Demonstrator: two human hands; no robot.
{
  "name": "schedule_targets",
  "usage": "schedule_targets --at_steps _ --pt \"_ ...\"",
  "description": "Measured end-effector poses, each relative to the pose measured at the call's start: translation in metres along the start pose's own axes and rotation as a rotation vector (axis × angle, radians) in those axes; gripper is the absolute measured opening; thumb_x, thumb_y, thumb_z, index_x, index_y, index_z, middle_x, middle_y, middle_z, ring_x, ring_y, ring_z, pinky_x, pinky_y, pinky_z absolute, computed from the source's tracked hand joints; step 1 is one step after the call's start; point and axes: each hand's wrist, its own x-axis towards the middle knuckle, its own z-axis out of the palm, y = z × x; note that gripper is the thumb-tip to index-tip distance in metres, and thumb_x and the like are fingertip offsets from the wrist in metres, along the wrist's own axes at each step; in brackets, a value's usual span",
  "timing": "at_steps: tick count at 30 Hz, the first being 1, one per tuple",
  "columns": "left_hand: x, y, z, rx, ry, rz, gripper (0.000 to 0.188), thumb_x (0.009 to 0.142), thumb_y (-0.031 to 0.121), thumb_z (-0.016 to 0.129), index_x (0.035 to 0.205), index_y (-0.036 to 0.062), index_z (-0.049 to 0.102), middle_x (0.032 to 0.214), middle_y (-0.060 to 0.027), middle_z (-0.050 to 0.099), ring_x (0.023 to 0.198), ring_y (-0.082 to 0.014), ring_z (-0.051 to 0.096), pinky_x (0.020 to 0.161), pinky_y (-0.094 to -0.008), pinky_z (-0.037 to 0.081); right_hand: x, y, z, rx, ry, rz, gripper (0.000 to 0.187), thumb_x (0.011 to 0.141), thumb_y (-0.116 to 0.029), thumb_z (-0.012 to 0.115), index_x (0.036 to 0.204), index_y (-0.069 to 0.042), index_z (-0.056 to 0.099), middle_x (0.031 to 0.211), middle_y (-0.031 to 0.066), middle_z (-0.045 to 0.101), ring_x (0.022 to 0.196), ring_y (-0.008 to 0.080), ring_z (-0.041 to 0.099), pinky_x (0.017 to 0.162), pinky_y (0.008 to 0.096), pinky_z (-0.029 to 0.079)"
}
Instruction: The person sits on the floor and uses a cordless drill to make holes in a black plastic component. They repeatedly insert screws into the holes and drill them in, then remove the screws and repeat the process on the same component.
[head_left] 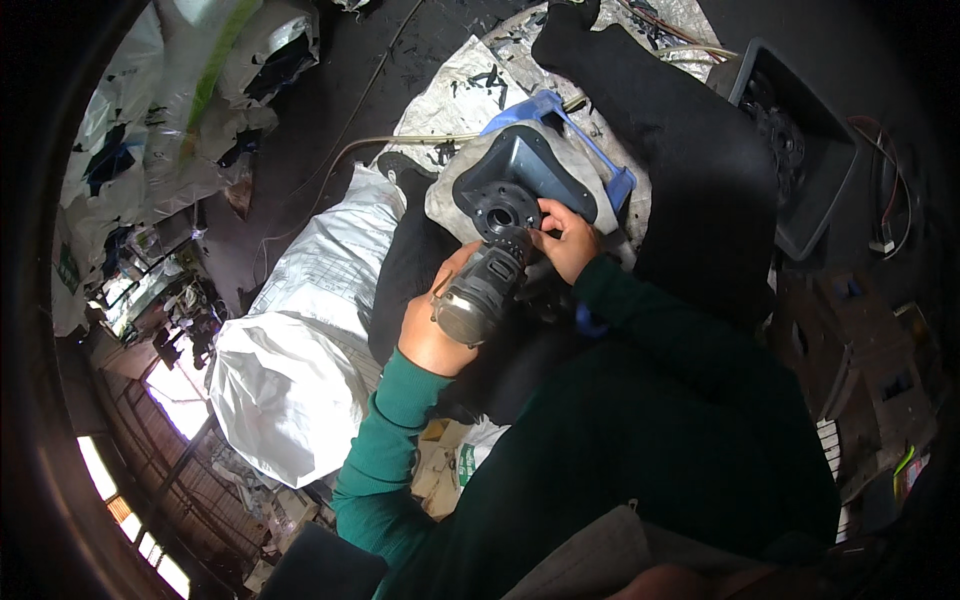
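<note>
My left hand [425,330] is wrapped round a dark grey, cylindrical power tool [480,290], its rounded end toward me. The tool's far end meets a round black plastic flange [508,208] with a central hole and small holes round it. The fingers of my right hand [568,245] pinch the flange's right edge. Behind the flange lies a dark, smooth plastic piece [540,165] with a curved outline, resting on a pale cloth-covered pad [450,208]. A blue plastic frame [545,105] shows beyond the pad, between my knees.
A white woven sack [290,400] gapes open at my left. Clear and white plastic bags [160,90] stand at the far left. A dark crate [835,190] with black parts is on the right. Cords [365,140] and black scraps [485,80] lie about the floor.
</note>
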Motion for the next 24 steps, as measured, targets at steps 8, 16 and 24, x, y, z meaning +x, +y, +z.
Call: schedule_targets --at_steps 8,16,24 --pt "-0.019 -0.020 0.018 -0.192 0.126 0.024 0.056 0.069 0.000 0.066 0.124 0.0052 0.055 0.126 -0.0130 0.057 0.110 -0.0286 0.060 0.092 -0.0325 0.048 0.001 -0.001 -0.003 -0.033 -0.051 0.020 0.050 0.079 -0.018 0.074 0.124 -0.006 0.057 0.090 0.0116 0.068 0.083 0.0223 0.065 0.077 0.0338 0.049" --pt "-0.088 -0.024 0.027 0.220 0.214 0.390 0.032 0.082 0.003 0.060 0.114 0.0008 0.060 0.108 -0.0156 0.064 0.100 -0.0296 0.062 0.087 -0.0373 0.048 -0.031 -0.040 -0.037 -0.485 0.191 -0.295 0.073 0.079 -0.032 0.074 0.138 -0.007 0.040 0.105 0.0141 0.066 0.103 0.0312 0.060 0.091 0.0386 0.047" --pt "-0.173 -0.059 0.150 -0.160 0.167 0.012 0.064 0.071 -0.001 0.068 0.132 0.0022 0.048 0.117 -0.0152 0.062 0.106 -0.0236 0.061 0.092 -0.0327 0.046 -0.128 0.028 -0.273 -0.482 0.632 -0.247 0.011 0.085 -0.015 0.062 0.091 -0.009 0.068 0.086 0.0096 0.067 0.090 0.0293 0.064 0.077 0.0412 0.051"
